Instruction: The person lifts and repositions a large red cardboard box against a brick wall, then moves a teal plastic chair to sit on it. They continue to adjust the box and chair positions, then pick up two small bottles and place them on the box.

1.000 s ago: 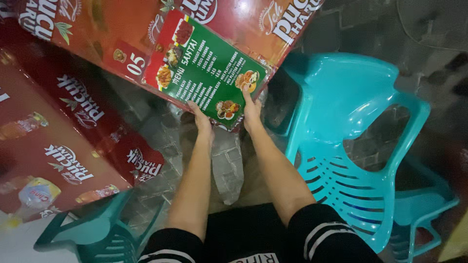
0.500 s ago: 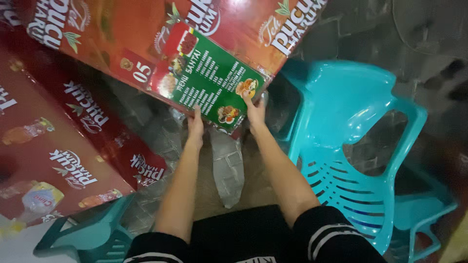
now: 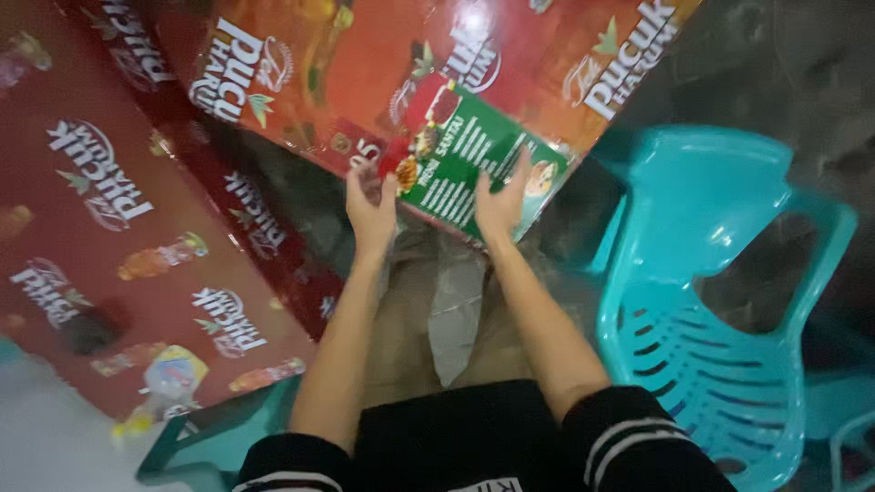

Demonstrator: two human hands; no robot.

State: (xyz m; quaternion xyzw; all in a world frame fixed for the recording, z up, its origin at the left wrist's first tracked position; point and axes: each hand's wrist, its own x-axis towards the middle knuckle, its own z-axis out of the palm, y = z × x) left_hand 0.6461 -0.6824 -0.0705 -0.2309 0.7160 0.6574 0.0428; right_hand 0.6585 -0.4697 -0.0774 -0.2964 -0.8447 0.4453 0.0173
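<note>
Where the red printed bench [image 3: 383, 82] comes to its near corner, a green laminated menu card [image 3: 465, 169] lies flat on the glossy top, and both bare hands sit at the card's near edge. The left hand [image 3: 372, 205] hovers just beside the card's left corner with its fingers [image 3: 360, 178] loosely spread and released, grasping nothing. The right hand [image 3: 499, 202] rests on the card's lower part, fingers [image 3: 521, 169] splayed over the surface, pressing rather than clenching.

As a judgement, the step in hand is squaring or settling the card at the bench's near corner; a further move would call for a light, flat push, since a slick card on a slick top would slide easily.

The bench top is shiny and reflects a lamp. A second red printed bench [image 3: 118, 237] stands at the left, with a narrow gap between the two. A turquoise moulded plastic chair [image 3: 720, 301], slatted at the seat, stands at the right. Crumpled clear plastic sheeting [image 3: 456, 310] hangs below the corner.
</note>
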